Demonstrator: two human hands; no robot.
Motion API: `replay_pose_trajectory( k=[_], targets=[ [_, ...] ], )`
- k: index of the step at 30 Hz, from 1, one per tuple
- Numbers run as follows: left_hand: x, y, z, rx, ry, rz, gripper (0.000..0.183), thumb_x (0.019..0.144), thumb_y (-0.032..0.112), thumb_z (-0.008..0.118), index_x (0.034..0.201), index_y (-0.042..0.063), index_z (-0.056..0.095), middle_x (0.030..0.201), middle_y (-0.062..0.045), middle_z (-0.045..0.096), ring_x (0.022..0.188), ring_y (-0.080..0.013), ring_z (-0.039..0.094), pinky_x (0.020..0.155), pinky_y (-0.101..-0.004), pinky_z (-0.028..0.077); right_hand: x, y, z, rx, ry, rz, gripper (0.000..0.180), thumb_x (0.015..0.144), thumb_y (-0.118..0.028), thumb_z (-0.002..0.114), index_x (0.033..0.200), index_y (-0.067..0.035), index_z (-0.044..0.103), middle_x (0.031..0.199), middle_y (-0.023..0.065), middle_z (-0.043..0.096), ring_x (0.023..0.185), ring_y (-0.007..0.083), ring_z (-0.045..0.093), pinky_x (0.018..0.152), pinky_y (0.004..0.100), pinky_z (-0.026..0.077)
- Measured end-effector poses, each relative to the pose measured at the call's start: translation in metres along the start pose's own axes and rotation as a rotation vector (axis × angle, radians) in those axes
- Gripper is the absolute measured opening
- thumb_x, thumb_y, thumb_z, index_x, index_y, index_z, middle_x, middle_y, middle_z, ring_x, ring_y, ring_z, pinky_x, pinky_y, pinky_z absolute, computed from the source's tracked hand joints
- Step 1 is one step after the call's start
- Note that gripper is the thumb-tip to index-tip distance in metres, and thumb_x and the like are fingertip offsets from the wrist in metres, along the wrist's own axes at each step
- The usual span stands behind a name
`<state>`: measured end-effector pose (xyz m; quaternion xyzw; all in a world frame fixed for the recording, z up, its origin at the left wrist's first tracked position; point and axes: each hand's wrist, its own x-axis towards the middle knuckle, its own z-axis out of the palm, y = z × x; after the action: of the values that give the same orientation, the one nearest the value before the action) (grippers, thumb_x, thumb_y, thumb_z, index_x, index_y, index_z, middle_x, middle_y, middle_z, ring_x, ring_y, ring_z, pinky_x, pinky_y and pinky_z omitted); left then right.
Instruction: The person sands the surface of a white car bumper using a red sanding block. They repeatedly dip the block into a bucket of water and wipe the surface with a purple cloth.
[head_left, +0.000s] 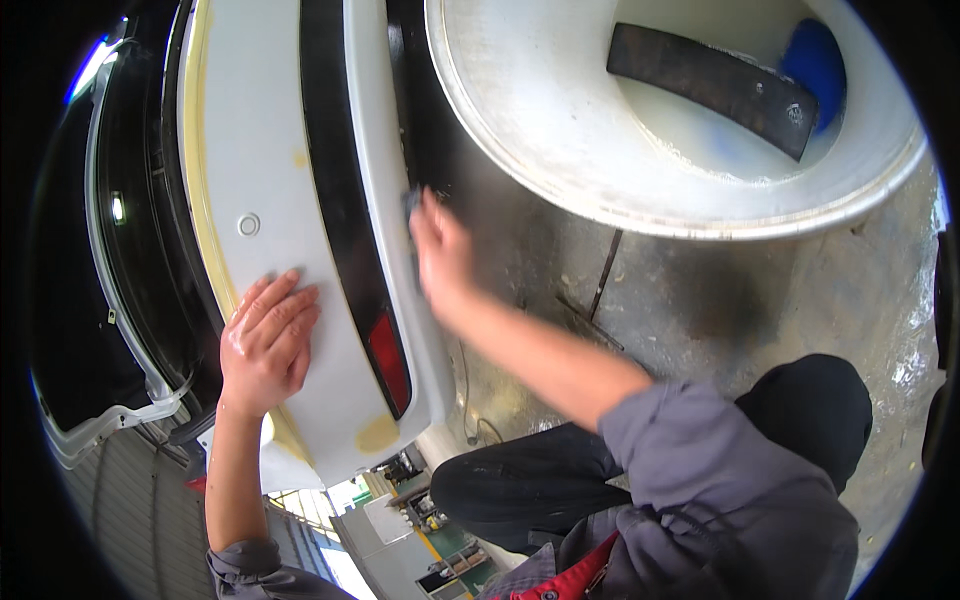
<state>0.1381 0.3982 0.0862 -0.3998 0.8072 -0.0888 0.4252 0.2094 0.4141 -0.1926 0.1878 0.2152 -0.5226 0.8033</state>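
A white car bumper (255, 150) with a black trim strip (330, 112) and a red reflector (389, 352) runs along the left of the view. Wet and with its fingers spread a little, my left hand (270, 341) lies flat on the painted face, below a round parking sensor (248, 224). My right hand (444, 255), blurred, is at the bumper's lower edge. Under its fingertips shows a small dark grey pad (412, 199), perhaps abrasive; most of it is hidden. Yellowish filler patches (377, 434) mark the bumper's corner and upper edge.
A large white basin (525, 112) at upper right holds cloudy water, a dark curved block (712, 86) and a blue object (817, 71). A metal rod (606, 274) shows beneath it on the wet concrete floor (697, 300). My bent knee (517, 480) is close to the bumper.
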Motion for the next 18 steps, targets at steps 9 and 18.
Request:
replay_pose_trajectory(
  k=[9,18],
  targets=[
    [-0.011,0.000,0.007,-0.022,-0.009,-0.007,0.026,0.077,0.000,0.071,0.101,0.005,0.080,0.118,-0.009,0.079,0.131,-0.0310,0.069,0.115,-0.0522,0.052,-0.005,-0.026,-0.006,-0.157,-0.081,0.210,0.040,0.112,-0.020,0.059,0.147,0.000,0.064,0.124,0.0043,0.075,0.109,0.0110,0.066,0.096,0.0268,0.053],
    [-0.003,-0.001,0.006,-0.012,-0.002,0.008,0.026,0.077,0.000,0.070,0.100,0.004,0.080,0.118,-0.009,0.079,0.130,-0.0310,0.069,0.114,-0.0520,0.053,0.008,-0.014,-0.018,-0.210,-0.039,0.246,0.048,0.113,-0.030,0.056,0.152,-0.002,0.059,0.131,0.0108,0.073,0.126,0.0182,0.067,0.110,0.0314,0.049]
  ],
)
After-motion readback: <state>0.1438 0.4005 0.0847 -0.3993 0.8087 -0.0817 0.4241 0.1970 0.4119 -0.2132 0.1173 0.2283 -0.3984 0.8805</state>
